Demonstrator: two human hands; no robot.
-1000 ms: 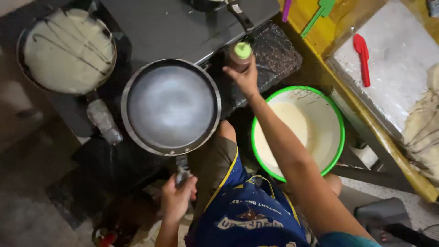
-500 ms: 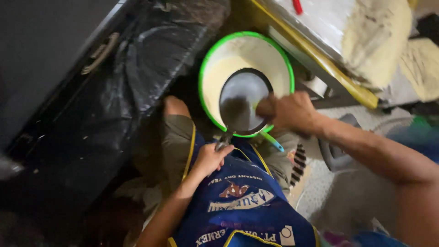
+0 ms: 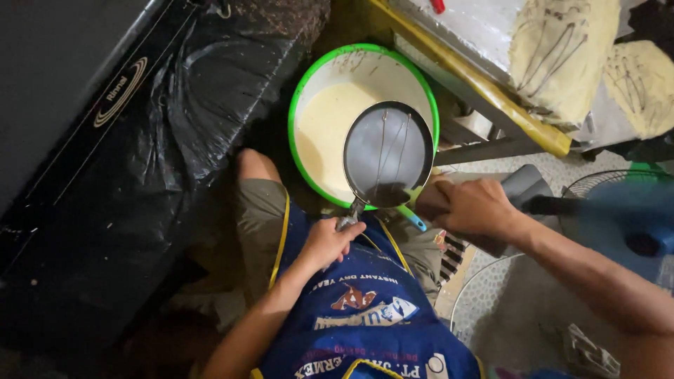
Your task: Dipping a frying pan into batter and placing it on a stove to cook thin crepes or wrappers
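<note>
- A blue apron with yellow edging (image 3: 365, 309) is seen nearest the camera, worn over olive shorts by the seated person.
- The left hand (image 3: 326, 242) is closed in a full grip around the handle of a round dark frying pan (image 3: 387, 154), just above the apron's bib.
- The right hand (image 3: 474, 207) is curled around a brown, block-like object (image 3: 432, 200) just beside the pan's near rim — whether that grip is tight cannot be told, and what the object is cannot be made out.
- The pan is held tilted over a round green-rimmed white basin of pale batter (image 3: 330, 126), covering the basin's right part; thin pale streaks are seen across the pan's dark face.
- A green-and-blue handle (image 3: 409, 217) is seen poking out beneath the pan's near edge.
- To the left, a surface wrapped in crumpled black plastic sheeting (image 3: 182, 119) is seen, with a black stove top (image 3: 63, 77) beyond it.
- Farther right, a yellow-edged worktop (image 3: 477, 77) is seen — thin pale crepes (image 3: 562, 56) are draped over it.
- A blue fan (image 3: 625, 217) is seen at the right edge, by the right forearm.
</note>
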